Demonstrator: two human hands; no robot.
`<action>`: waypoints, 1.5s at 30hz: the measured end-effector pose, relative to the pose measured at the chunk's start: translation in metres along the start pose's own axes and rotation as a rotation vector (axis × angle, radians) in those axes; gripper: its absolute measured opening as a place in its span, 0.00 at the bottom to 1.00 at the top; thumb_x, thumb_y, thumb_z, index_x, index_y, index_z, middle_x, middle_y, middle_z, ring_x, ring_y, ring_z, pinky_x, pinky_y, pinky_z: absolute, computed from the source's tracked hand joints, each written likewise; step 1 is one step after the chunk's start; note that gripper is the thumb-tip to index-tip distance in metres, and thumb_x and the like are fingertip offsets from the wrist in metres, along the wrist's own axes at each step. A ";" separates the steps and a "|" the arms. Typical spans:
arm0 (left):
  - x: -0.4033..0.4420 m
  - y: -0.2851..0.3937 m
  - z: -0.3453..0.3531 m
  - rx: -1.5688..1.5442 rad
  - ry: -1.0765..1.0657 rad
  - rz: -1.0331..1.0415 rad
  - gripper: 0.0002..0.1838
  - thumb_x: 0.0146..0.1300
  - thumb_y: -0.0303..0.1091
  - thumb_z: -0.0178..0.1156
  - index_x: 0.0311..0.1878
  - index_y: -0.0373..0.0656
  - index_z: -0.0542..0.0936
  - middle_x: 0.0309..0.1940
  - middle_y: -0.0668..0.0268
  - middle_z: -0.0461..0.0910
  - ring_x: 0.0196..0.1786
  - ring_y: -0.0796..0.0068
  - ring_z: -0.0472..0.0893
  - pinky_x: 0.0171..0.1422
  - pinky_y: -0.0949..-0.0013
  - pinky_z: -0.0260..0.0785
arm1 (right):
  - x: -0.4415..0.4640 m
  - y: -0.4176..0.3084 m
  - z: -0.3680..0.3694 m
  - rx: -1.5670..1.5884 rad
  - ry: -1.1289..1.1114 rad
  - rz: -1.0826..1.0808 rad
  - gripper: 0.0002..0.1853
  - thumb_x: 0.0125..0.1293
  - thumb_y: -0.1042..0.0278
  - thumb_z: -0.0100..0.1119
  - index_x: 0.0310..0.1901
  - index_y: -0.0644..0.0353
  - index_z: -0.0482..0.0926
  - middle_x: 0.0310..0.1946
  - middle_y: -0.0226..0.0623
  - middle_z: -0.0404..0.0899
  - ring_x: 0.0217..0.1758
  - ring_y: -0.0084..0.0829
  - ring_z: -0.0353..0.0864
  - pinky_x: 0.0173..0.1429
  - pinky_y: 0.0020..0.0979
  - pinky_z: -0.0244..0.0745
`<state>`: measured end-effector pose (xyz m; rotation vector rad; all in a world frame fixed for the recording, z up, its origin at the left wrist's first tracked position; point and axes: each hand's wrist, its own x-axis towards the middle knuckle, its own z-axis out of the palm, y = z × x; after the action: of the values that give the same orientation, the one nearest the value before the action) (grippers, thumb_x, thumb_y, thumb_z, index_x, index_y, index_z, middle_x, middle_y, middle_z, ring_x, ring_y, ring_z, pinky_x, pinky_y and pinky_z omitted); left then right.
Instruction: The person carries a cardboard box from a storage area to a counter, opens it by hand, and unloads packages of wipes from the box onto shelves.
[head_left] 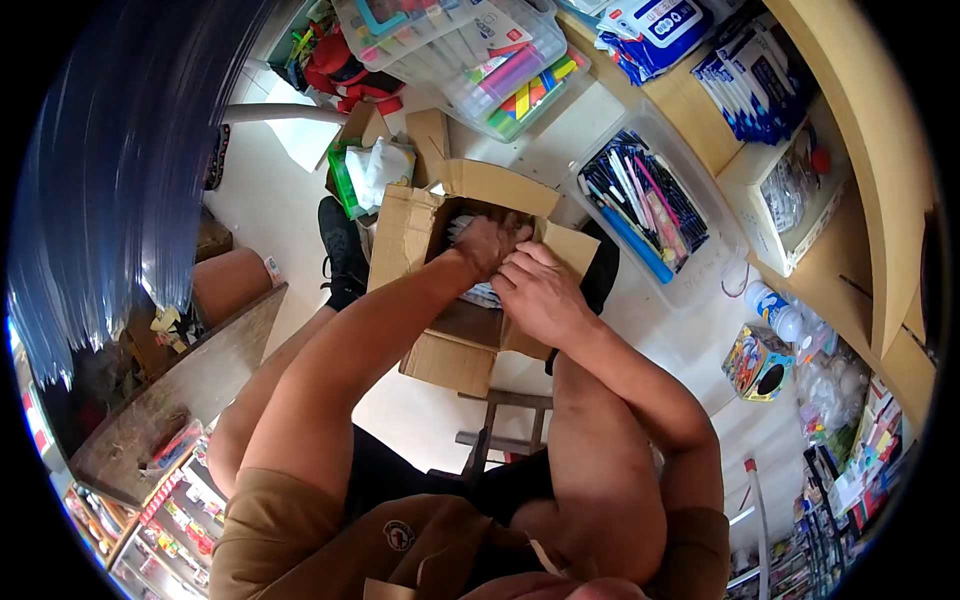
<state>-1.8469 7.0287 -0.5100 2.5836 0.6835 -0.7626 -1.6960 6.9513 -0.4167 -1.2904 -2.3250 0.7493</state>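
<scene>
An open cardboard box [447, 364] sits between my legs with its flaps folded outward. My left hand [485, 246] reaches down into it, fingers bent and close to my right hand. At the box's right side, my right hand [541, 295] has its fingers curled and pressed together, the tips near the left fingers. Whatever the two hands pinch is hidden by the fingers. Under them, inside the box, lie pale striped items [482, 295], mostly covered by my hands.
A clear bin of pens [640, 205] stands to the right on the floor. Stacked plastic boxes [490, 75] are at the top. A small carton with white packets [380, 170] sits beside my shoe [343, 250]. Shelves with blue packs [750, 85] line the right.
</scene>
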 end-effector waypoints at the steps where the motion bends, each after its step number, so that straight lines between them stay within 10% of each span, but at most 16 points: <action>1: -0.003 0.003 -0.015 -0.003 -0.011 -0.010 0.26 0.61 0.40 0.63 0.60 0.42 0.69 0.62 0.46 0.74 0.64 0.49 0.78 0.56 0.52 0.77 | 0.001 0.000 -0.004 0.000 -0.002 -0.004 0.04 0.57 0.71 0.64 0.33 0.60 0.83 0.35 0.36 0.82 0.51 0.35 0.81 0.69 0.38 0.68; 4: -0.038 0.013 -0.103 -0.114 -0.261 -0.139 0.35 0.59 0.42 0.67 0.67 0.41 0.66 0.59 0.44 0.74 0.54 0.50 0.84 0.52 0.57 0.79 | 0.000 -0.009 -0.023 0.410 0.356 0.005 0.08 0.58 0.80 0.65 0.40 0.64 0.84 0.42 0.41 0.84 0.52 0.40 0.83 0.62 0.40 0.76; 5: -0.056 0.017 -0.107 -0.205 -0.091 -0.210 0.38 0.46 0.41 0.76 0.57 0.41 0.67 0.55 0.48 0.77 0.52 0.48 0.85 0.54 0.54 0.79 | -0.004 -0.012 -0.030 0.534 0.418 0.067 0.10 0.59 0.83 0.64 0.43 0.65 0.84 0.44 0.43 0.85 0.52 0.42 0.84 0.60 0.41 0.78; 9: -0.121 0.010 -0.164 -0.724 0.142 -0.317 0.44 0.48 0.36 0.76 0.67 0.38 0.63 0.58 0.46 0.77 0.58 0.46 0.83 0.61 0.57 0.76 | -0.014 -0.009 -0.062 0.761 0.502 0.371 0.17 0.65 0.72 0.67 0.55 0.64 0.80 0.53 0.44 0.83 0.56 0.40 0.83 0.59 0.37 0.78; 10: -0.130 0.006 -0.172 -0.920 0.194 -0.317 0.45 0.48 0.35 0.77 0.67 0.36 0.63 0.58 0.46 0.77 0.58 0.50 0.83 0.63 0.59 0.74 | -0.015 -0.004 -0.063 0.980 0.446 0.337 0.36 0.65 0.65 0.70 0.72 0.62 0.66 0.66 0.48 0.73 0.66 0.39 0.76 0.68 0.37 0.72; 14: -0.132 0.006 -0.165 -1.412 0.391 -0.185 0.46 0.51 0.30 0.74 0.70 0.33 0.58 0.59 0.55 0.76 0.62 0.66 0.78 0.69 0.64 0.69 | 0.003 -0.027 -0.069 1.324 0.226 0.367 0.64 0.61 0.57 0.77 0.81 0.61 0.32 0.76 0.55 0.54 0.77 0.45 0.61 0.80 0.41 0.54; 19: -0.122 0.023 -0.162 -1.972 0.404 -0.132 0.47 0.57 0.28 0.68 0.76 0.37 0.52 0.66 0.57 0.69 0.69 0.70 0.70 0.75 0.64 0.63 | 0.021 -0.034 -0.086 1.327 0.257 0.529 0.56 0.65 0.54 0.74 0.79 0.64 0.42 0.69 0.46 0.65 0.70 0.34 0.69 0.73 0.35 0.66; 24: -0.107 0.061 -0.162 -1.856 0.696 -0.230 0.41 0.77 0.45 0.55 0.81 0.40 0.46 0.68 0.51 0.67 0.70 0.61 0.70 0.76 0.61 0.60 | 0.011 -0.037 -0.081 1.317 0.316 0.560 0.40 0.72 0.56 0.67 0.75 0.66 0.56 0.63 0.40 0.72 0.64 0.29 0.74 0.68 0.33 0.70; 31: -0.097 0.093 -0.167 -1.642 0.715 -0.251 0.38 0.79 0.48 0.52 0.80 0.42 0.48 0.63 0.48 0.71 0.66 0.60 0.74 0.72 0.60 0.64 | -0.029 -0.023 -0.089 1.033 0.391 0.535 0.49 0.70 0.53 0.69 0.79 0.67 0.48 0.67 0.47 0.68 0.68 0.34 0.72 0.70 0.35 0.69; 35: -0.085 0.111 -0.167 -1.629 0.678 -0.239 0.37 0.79 0.49 0.52 0.80 0.41 0.50 0.61 0.47 0.73 0.64 0.56 0.75 0.73 0.58 0.63 | -0.035 -0.021 -0.102 1.416 0.534 0.708 0.47 0.68 0.58 0.71 0.80 0.61 0.52 0.69 0.45 0.66 0.68 0.31 0.70 0.71 0.31 0.67; 40: -0.070 0.124 -0.172 -1.275 0.640 -0.232 0.55 0.72 0.54 0.61 0.81 0.29 0.38 0.77 0.37 0.44 0.75 0.33 0.60 0.78 0.53 0.59 | -0.046 -0.013 -0.105 1.171 0.730 0.823 0.40 0.70 0.62 0.66 0.79 0.57 0.57 0.70 0.43 0.66 0.69 0.31 0.69 0.72 0.33 0.67; 41: -0.069 0.130 -0.171 -1.214 0.649 -0.226 0.57 0.67 0.51 0.66 0.81 0.30 0.39 0.77 0.35 0.46 0.80 0.37 0.51 0.83 0.53 0.47 | -0.052 -0.008 -0.102 1.256 0.804 0.826 0.40 0.71 0.60 0.65 0.79 0.57 0.57 0.72 0.44 0.65 0.71 0.33 0.68 0.74 0.34 0.66; 45: -0.058 0.132 -0.169 -1.569 0.328 -0.165 0.58 0.60 0.51 0.73 0.81 0.33 0.49 0.69 0.38 0.70 0.71 0.46 0.73 0.75 0.57 0.63 | -0.057 -0.009 -0.109 1.162 0.991 0.892 0.37 0.72 0.55 0.62 0.77 0.58 0.59 0.68 0.43 0.69 0.66 0.35 0.74 0.69 0.35 0.71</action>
<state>-1.7499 6.9787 -0.3166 1.1720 1.0002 0.2306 -1.6123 6.9279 -0.3288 -1.4627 -0.2958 1.0712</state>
